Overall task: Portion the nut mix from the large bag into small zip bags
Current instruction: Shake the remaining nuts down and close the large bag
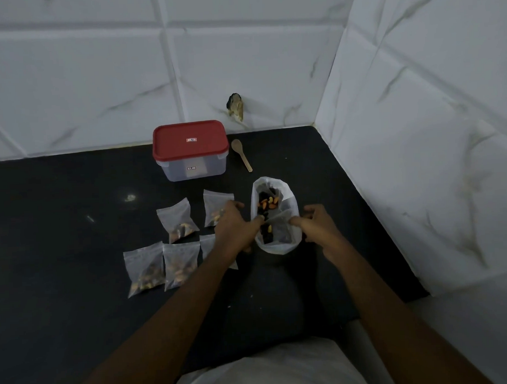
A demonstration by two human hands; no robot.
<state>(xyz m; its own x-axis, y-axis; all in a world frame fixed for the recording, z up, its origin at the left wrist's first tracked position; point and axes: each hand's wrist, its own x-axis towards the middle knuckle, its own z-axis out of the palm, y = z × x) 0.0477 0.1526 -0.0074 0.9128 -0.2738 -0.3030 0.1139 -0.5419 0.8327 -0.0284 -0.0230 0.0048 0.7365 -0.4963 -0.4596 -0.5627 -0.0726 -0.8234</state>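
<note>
Pinching at the near rim, both hands are seen on the large bag (276, 217): the left hand (235, 224) is closed on the rim's left edge, the right hand (313, 222) on its right edge, and the mouth is held spread. Inside, the nut mix (266, 204) is shown, dark pieces with orange-brown ones, and what looks like a small clear bag sits low between the two grips. The large bag is stood on the black counter (75, 226), close to the tiled side wall (417, 157). To the left, small zip bags (162, 261) with nuts are laid flat in rows; two are partly covered by the left hand and forearm. Behind them a red-lidded container (190, 149) is set, with a wooden spoon (241, 154) lying just beside it.
</note>
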